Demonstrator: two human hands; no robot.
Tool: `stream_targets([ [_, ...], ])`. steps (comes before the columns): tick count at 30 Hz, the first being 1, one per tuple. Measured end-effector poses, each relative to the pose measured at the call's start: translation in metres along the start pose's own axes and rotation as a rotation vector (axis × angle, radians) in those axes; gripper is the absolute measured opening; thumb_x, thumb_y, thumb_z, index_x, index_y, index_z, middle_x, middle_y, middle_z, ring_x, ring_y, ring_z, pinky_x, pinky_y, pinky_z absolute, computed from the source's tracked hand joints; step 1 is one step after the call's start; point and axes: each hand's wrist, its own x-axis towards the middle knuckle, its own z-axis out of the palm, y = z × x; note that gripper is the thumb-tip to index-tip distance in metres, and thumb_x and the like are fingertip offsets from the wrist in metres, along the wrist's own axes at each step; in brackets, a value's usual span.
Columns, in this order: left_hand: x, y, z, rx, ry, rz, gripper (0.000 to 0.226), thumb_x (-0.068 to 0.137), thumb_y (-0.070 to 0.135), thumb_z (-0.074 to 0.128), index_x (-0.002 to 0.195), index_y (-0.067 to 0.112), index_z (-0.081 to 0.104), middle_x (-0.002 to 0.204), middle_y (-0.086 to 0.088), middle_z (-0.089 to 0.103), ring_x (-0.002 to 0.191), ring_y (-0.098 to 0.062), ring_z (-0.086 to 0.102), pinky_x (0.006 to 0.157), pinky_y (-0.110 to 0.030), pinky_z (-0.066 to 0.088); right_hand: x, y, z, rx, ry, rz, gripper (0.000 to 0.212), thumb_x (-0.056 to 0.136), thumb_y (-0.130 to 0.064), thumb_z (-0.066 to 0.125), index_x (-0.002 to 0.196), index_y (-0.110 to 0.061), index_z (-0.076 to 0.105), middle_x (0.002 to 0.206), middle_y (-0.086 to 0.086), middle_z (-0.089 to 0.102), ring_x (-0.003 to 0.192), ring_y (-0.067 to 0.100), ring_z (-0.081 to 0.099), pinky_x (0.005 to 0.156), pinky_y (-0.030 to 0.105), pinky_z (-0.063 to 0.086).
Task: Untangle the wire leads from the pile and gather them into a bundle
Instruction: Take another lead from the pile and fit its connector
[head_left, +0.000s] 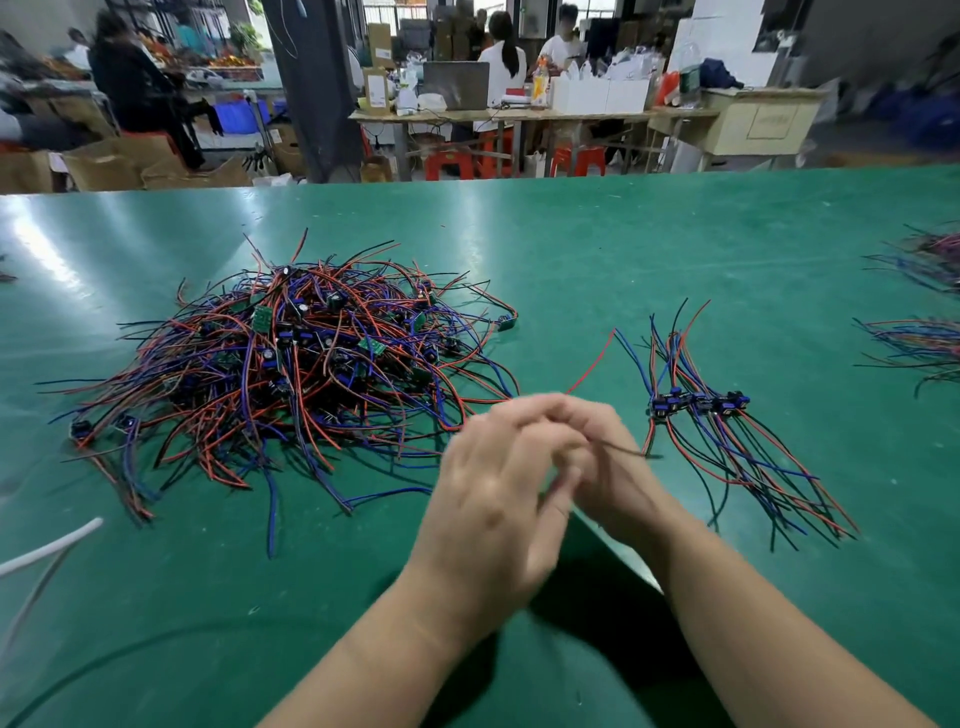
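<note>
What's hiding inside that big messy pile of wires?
Poking out of the pile are little green boards and dark round parts, tangled in red, blue and black wires. Anything deeper down is covered, so I can't tell.

Bright overhead light, glare on green table (156, 234), blurred hands, warped edges
</note>
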Motion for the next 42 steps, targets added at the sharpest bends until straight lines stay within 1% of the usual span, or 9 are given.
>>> stream_targets([
  [7,0.003,-0.027,-0.012,-0.167,-0.106,-0.543,0.022,0.085,0.023,0.069,0.107,0.022,0.066,0.096,0.011,0.071,0.085,0.004,0.063,0.084,-0.021,0.049,0.006,-0.005,-0.016,0.588,0.181,0.170,0.024,0.081,-0.024,0.056,0.079,-0.013,0.077,0.068,0.005,0.069,0.056,0.010,0.061,0.061,0.017,0.052],
  [16,0.005,-0.032,-0.015,-0.080,-0.098,-0.464,0.022,0.079,0.021,0.075,0.082,0.036,0.060,0.078,0.021,0.063,0.069,0.006,0.054,0.064,-0.001,0.035,0.007,-0.001,-0.016,0.544,0.207,0.177,0.018,0.073,-0.008,0.062,0.085,-0.011,0.076,0.072,0.008,0.069,0.057,0.012,0.061,0.061,0.017,0.052],
  [25,0.002,-0.040,-0.012,-0.144,-0.039,-0.487,0.030,0.085,0.020,0.069,0.113,0.025,0.060,0.097,0.015,0.065,0.077,0.003,0.057,0.073,-0.009,0.043,0.004,0.004,-0.011,0.519,0.020,0.279,0.019,0.076,-0.013,0.061,0.089,-0.013,0.076,0.082,0.004,0.072,0.066,0.010,0.063,0.064,0.017,0.051],
  [34,0.009,-0.039,-0.022,-0.093,0.359,-0.446,0.017,0.091,0.032,0.057,0.096,0.016,0.057,0.088,0.009,0.064,0.083,-0.004,0.061,0.075,-0.023,0.047,0.009,0.014,0.007,0.436,0.087,0.386,0.051,0.090,0.012,0.049,0.137,-0.006,0.040,0.140,0.013,0.048,0.091,0.008,0.068,0.064,0.014,0.047],
  [35,0.009,-0.038,-0.022,-0.114,0.380,-0.427,0.016,0.091,0.031,0.058,0.096,0.016,0.056,0.087,0.011,0.063,0.082,-0.002,0.061,0.075,-0.020,0.047,0.009,0.019,0.008,0.321,0.111,0.396,0.064,0.090,0.010,0.051,0.138,0.001,0.009,0.146,0.014,0.039,0.088,0.004,0.068,0.063,0.014,0.046],
  [36,0.009,-0.037,-0.023,-0.133,0.398,-0.405,0.015,0.091,0.030,0.060,0.095,0.017,0.055,0.086,0.014,0.062,0.081,0.001,0.061,0.074,-0.017,0.046,0.010,0.016,0.011,0.245,0.131,0.386,0.033,0.091,0.007,0.053,0.111,-0.013,0.037,0.148,0.015,0.036,0.082,-0.001,0.067,0.062,0.013,0.046],
  [37,0.009,-0.035,-0.022,-0.152,0.411,-0.385,0.014,0.090,0.029,0.062,0.094,0.018,0.055,0.085,0.017,0.060,0.080,0.002,0.060,0.074,-0.014,0.046,0.011,0.020,0.010,0.146,0.196,0.369,0.058,0.091,0.006,0.055,0.143,-0.004,0.031,0.141,0.015,0.044,0.073,-0.002,0.066,0.060,0.012,0.046],
  [40,0.009,-0.031,-0.021,-0.227,0.414,-0.351,0.012,0.088,0.033,0.065,0.092,0.028,0.055,0.083,0.014,0.062,0.077,-0.005,0.061,0.072,-0.018,0.047,0.009,0.016,0.003,0.104,0.327,0.303,0.067,0.089,0.007,0.056,0.147,-0.011,0.027,0.078,0.003,0.072,0.066,0.014,0.061,0.056,0.013,0.045],
  [42,0.008,-0.029,-0.020,-0.256,0.398,-0.333,0.013,0.087,0.033,0.067,0.093,0.031,0.055,0.084,0.012,0.063,0.076,-0.009,0.062,0.072,-0.023,0.049,0.008,0.011,0.000,0.150,0.308,0.262,0.057,0.087,0.009,0.058,0.134,-0.019,0.045,0.089,0.007,0.069,0.067,0.019,0.062,0.054,0.016,0.045],
])
